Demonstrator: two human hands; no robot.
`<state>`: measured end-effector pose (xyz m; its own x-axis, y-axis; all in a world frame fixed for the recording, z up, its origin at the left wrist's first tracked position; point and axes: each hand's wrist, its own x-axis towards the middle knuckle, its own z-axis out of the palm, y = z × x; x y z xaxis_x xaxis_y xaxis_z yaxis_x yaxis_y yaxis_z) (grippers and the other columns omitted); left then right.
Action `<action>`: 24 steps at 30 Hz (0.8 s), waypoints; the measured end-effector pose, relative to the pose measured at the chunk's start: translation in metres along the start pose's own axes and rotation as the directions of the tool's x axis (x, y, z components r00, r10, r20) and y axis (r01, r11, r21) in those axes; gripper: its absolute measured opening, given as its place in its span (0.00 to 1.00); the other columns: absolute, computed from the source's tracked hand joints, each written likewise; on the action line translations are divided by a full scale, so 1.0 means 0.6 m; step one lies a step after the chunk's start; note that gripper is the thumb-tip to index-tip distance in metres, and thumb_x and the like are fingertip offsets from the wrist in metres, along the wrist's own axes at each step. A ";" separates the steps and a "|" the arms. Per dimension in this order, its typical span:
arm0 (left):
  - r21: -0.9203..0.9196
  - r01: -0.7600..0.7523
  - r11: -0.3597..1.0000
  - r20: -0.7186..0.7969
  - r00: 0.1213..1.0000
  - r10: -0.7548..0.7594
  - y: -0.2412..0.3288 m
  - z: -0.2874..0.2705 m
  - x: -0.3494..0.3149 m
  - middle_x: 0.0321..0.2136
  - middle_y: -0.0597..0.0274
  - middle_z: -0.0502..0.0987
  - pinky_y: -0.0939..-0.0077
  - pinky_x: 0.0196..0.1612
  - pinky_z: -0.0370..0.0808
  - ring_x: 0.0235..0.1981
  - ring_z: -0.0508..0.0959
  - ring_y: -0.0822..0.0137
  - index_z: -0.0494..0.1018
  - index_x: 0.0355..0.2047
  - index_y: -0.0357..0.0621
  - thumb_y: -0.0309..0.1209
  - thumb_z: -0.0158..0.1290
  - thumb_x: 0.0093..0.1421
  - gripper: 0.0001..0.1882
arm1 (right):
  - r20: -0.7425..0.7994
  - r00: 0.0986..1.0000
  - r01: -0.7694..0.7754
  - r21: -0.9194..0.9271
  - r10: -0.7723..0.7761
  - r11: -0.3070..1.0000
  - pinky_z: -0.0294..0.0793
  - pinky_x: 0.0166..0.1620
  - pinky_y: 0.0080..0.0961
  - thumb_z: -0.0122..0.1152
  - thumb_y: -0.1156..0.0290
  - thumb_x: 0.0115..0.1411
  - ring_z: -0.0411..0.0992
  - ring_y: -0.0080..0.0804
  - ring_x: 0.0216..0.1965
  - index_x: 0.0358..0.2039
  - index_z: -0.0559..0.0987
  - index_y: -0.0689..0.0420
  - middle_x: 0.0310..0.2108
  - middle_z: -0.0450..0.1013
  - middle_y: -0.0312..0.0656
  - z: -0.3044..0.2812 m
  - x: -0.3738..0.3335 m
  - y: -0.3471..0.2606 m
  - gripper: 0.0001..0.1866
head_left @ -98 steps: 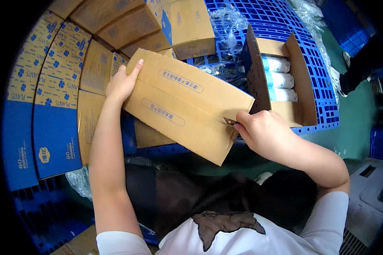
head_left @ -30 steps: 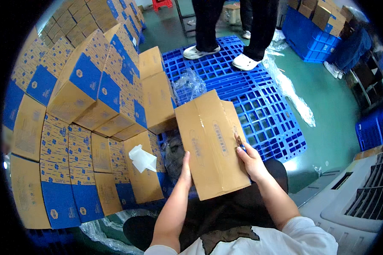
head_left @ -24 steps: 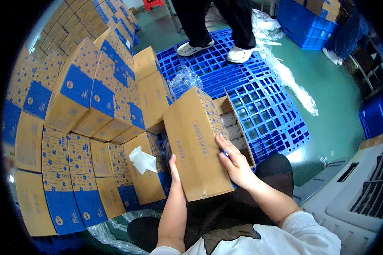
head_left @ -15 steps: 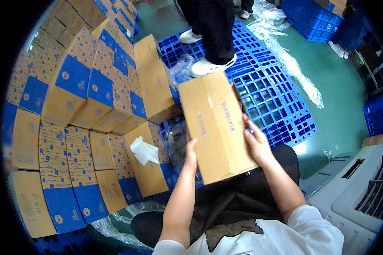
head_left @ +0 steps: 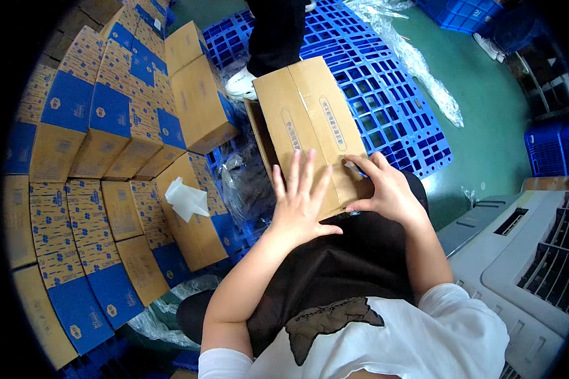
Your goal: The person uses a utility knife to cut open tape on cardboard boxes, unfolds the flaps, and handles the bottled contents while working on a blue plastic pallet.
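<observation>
The closed brown cardboard carton (head_left: 310, 126) lies lengthwise away from the person, its near end resting on the lap against the black apron (head_left: 335, 265), its far end out over the blue plastic pallet (head_left: 392, 107). The left hand (head_left: 300, 202) lies flat on the top flaps near the centre seam, fingers spread and straight, gripping nothing, simply pressing down. The right hand (head_left: 385, 192) is curled at the carton's near right corner, thumb and forefinger pinched; a thin dark tip shows at the fingertips, perhaps a pen or blade, too small to tell

To do this well, the flat hand should bear down evenly across both flaps so the seam stays shut and the box does not rock on the lap, while the right hand works close to the edge with the fingers of the other kept clear of its path. A second person's legs and white shoe (head_left: 240, 82) stand just beyond the carton's far end, so it should not be pushed forward. Stacked blue-and-tan boxes (head_left: 95, 164) crowd the left side
</observation>
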<state>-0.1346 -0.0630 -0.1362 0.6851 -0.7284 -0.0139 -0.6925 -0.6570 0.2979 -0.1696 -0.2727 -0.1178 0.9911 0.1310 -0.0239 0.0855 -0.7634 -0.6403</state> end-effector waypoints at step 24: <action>0.171 -0.334 0.927 -0.272 0.888 0.371 0.009 0.029 -0.005 0.17 0.65 0.64 0.76 0.21 0.72 0.18 0.72 0.67 0.67 0.18 0.45 0.32 0.54 0.43 0.07 | -0.265 0.964 -0.100 -0.241 0.034 0.965 0.73 0.29 0.30 0.58 0.56 0.53 0.73 0.39 0.29 0.48 0.70 0.52 0.32 0.68 0.43 0.051 0.039 -0.013 0.24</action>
<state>-0.1442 -0.0681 -0.1513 0.4133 -0.8373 0.3579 -0.9095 -0.3988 0.1171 -0.1500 -0.2445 -0.1369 0.9850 -0.0672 0.1588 0.0078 -0.9026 -0.4305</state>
